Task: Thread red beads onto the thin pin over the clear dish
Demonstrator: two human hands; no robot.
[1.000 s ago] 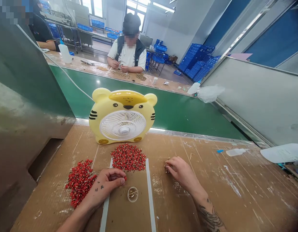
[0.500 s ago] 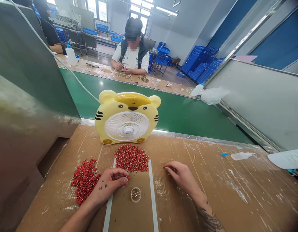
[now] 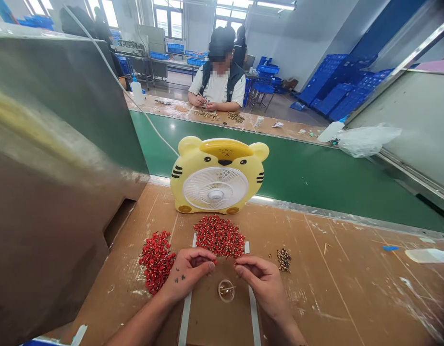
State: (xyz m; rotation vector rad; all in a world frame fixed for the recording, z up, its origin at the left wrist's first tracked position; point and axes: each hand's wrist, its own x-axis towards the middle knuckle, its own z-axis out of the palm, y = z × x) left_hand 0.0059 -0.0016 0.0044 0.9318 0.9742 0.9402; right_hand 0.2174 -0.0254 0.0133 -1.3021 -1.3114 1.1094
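Note:
My left hand is closed in a pinch, with a small red piece showing at its fingertips. Opposite it, my right hand pinches something tiny that I cannot make out. A short gap separates the two hands' fingertips. Just below them stands a small clear cup with a thin stick in it. One heap of red pieces lies beyond my hands, and another red heap is left of my left hand. Right of my right hand is a little pile of dark and gold bits.
A yellow animal-shaped fan stands behind the middle heap. To the left rises a metal housing. A green belt separates my cardboard-covered table from a co-worker. A squeeze bottle and its blue cap lie at right.
My right hand has come left from the dark and gold pile to face my left hand, uncovering that pile. My left hand keeps its pinch. The whole view has swung left.

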